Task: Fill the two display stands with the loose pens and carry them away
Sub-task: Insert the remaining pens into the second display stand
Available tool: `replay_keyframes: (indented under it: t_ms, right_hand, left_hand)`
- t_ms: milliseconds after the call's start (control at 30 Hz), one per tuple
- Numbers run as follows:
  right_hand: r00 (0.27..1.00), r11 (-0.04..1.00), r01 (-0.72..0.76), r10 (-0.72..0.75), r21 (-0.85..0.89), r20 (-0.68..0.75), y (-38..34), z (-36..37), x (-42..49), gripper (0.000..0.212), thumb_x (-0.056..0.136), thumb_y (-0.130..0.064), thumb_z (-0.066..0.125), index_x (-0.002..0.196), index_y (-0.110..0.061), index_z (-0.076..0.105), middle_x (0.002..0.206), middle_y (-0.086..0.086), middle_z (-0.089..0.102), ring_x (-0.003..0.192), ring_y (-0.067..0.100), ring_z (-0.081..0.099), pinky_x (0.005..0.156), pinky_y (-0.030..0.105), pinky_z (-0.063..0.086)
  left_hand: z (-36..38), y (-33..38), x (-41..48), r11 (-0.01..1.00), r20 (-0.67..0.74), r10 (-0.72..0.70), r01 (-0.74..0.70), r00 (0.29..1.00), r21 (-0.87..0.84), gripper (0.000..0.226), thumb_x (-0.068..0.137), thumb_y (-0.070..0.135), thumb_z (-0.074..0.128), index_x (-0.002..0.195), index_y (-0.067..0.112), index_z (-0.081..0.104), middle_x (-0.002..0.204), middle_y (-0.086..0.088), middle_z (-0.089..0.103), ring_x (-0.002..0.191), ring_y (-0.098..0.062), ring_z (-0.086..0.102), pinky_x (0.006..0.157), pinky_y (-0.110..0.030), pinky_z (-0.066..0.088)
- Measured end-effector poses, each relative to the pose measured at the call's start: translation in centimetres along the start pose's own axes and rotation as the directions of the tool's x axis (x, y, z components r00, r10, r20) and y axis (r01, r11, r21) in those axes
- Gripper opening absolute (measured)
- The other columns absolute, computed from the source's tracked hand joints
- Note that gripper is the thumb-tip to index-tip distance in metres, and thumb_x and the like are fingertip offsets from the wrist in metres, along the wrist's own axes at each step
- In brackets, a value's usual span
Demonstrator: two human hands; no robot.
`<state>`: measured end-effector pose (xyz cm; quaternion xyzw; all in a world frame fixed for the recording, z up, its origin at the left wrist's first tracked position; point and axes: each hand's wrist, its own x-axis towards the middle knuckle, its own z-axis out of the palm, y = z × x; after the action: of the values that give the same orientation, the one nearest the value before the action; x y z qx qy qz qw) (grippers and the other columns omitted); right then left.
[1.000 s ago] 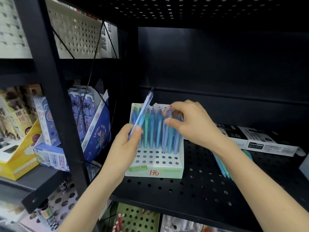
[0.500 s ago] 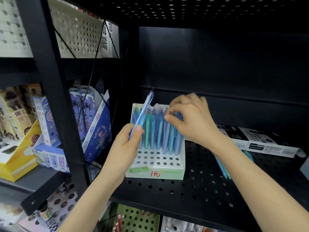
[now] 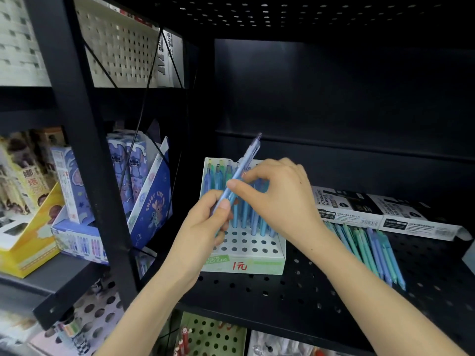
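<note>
A white display stand (image 3: 244, 260) with a perforated top and a green label stands on the black shelf; blue and green pens fill its back rows. My left hand (image 3: 203, 227) grips the lower end of a light blue pen (image 3: 246, 158) that points up and to the right. My right hand (image 3: 277, 199) pinches the same pen at its middle, in front of the stand. A pile of loose blue and green pens (image 3: 370, 250) lies on the shelf to the right of the stand. Only one stand is in view.
Black and white marker boxes (image 3: 380, 211) lie at the back right of the perforated black shelf (image 3: 295, 296). A black upright post (image 3: 84, 155) stands left of the stand. Blue cartoon boxes (image 3: 151, 199) and yellow boxes (image 3: 28, 227) fill the left shelf.
My right hand has left the pens in the stand and come forward to pinch the pen held by my left hand. My left hand has shifted slightly right.
</note>
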<state>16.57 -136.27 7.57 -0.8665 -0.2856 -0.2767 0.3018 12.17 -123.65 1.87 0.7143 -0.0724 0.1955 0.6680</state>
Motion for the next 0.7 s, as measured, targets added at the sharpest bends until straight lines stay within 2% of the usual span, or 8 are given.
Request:
replay_keyframes:
  t_ms: [67,133,267,367,433,500,567,700]
  right_hand:
    - [0.996,0.984,-0.079,0.073,0.159,0.045,-0.2,0.1,-0.2,0.026,0.084,-0.043,0.061,0.075,-0.021,0.072,0.079,-0.011,0.068,0.080,0.007,0.055,0.083,0.029,0.042]
    - [0.984,0.932,-0.173,0.152,0.318,0.091,-0.3,-0.5,-0.3,0.021,0.087,-0.031,0.061,0.079,-0.016,0.073,0.076,-0.007,0.068,0.075,0.006,0.060,0.072,0.028,0.048]
    - [0.962,0.869,-0.231,0.272,0.438,-0.033,0.7,-2.5,0.2,0.015,0.091,-0.020,0.055,0.087,-0.018,0.070,0.072,-0.005,0.070,0.068,0.015,0.065,0.059,0.033,0.051]
    - [0.969,0.935,-0.194,0.230,0.297,-0.094,1.3,-2.8,0.7,0.014,0.091,-0.020,0.053,0.091,-0.021,0.067,0.073,-0.002,0.069,0.066,0.014,0.063,0.060,0.027,0.048]
    - [0.980,0.972,-0.164,0.180,0.166,-0.085,1.3,-2.3,0.7,0.014,0.091,-0.019,0.051,0.092,-0.019,0.065,0.069,0.002,0.066,0.063,0.018,0.060,0.064,0.031,0.049]
    - [0.988,0.989,-0.136,0.140,0.064,-0.069,1.2,-1.7,0.5,0.016,0.091,-0.017,0.049,0.094,-0.017,0.065,0.068,0.004,0.064,0.064,0.020,0.057,0.067,0.033,0.049]
    - [0.992,0.994,-0.110,0.109,-0.004,-0.062,1.2,-1.3,0.4,0.018,0.091,-0.016,0.049,0.097,-0.015,0.065,0.068,0.004,0.063,0.065,0.021,0.057,0.069,0.032,0.047]
    - [0.996,0.994,-0.086,0.085,-0.063,-0.022,1.0,-0.9,0.4,0.022,0.091,-0.016,0.049,0.108,-0.014,0.063,0.071,0.005,0.064,0.069,0.025,0.058,0.073,0.027,0.042]
  left_hand:
    - [0.2,-0.1,-0.2,0.999,0.006,0.034,-0.034,0.999,0.038,0.023,0.097,0.026,0.040,0.092,0.009,0.054,0.073,-0.003,0.043,0.062,-0.015,0.036,0.050,-0.020,0.031]
    - [0.0,-0.1,-0.3,0.995,-0.024,0.065,-0.063,0.998,0.077,0.023,0.098,0.026,0.038,0.092,0.014,0.057,0.072,0.002,0.049,0.065,-0.011,0.043,0.055,-0.020,0.036]
    - [-1.0,-0.4,-0.1,0.987,-0.233,0.094,-0.060,0.968,0.148,0.025,0.099,0.024,0.036,0.090,0.025,0.059,0.079,0.018,0.059,0.074,0.004,0.053,0.072,-0.020,0.043]
    - [-1.7,-0.9,-0.1,0.989,-0.303,0.073,-0.030,0.950,0.143,0.025,0.099,0.023,0.037,0.094,0.028,0.060,0.081,0.012,0.055,0.076,0.000,0.051,0.075,-0.024,0.042]
    - [-2.0,-1.4,-0.2,0.991,-0.295,0.053,-0.014,0.954,0.132,0.026,0.100,0.021,0.037,0.099,0.030,0.062,0.075,0.005,0.049,0.071,-0.009,0.046,0.071,-0.029,0.040]
    - [-2.2,-1.9,-0.3,0.992,-0.259,0.041,-0.009,0.965,0.122,0.027,0.100,0.021,0.038,0.110,0.028,0.062,0.073,0.003,0.046,0.069,-0.011,0.043,0.070,-0.031,0.037]
    - [-2.3,-2.1,-0.5,0.992,-0.237,0.044,-0.014,0.971,0.127,0.028,0.099,0.020,0.038,0.117,0.027,0.059,0.072,0.006,0.047,0.067,-0.007,0.043,0.073,-0.028,0.036]
    - [-2.5,-1.7,-0.9,0.992,-0.241,0.085,-0.059,0.967,0.110,0.029,0.098,0.013,0.039,0.107,0.038,0.053,0.070,0.008,0.050,0.064,0.002,0.047,0.073,-0.022,0.038]
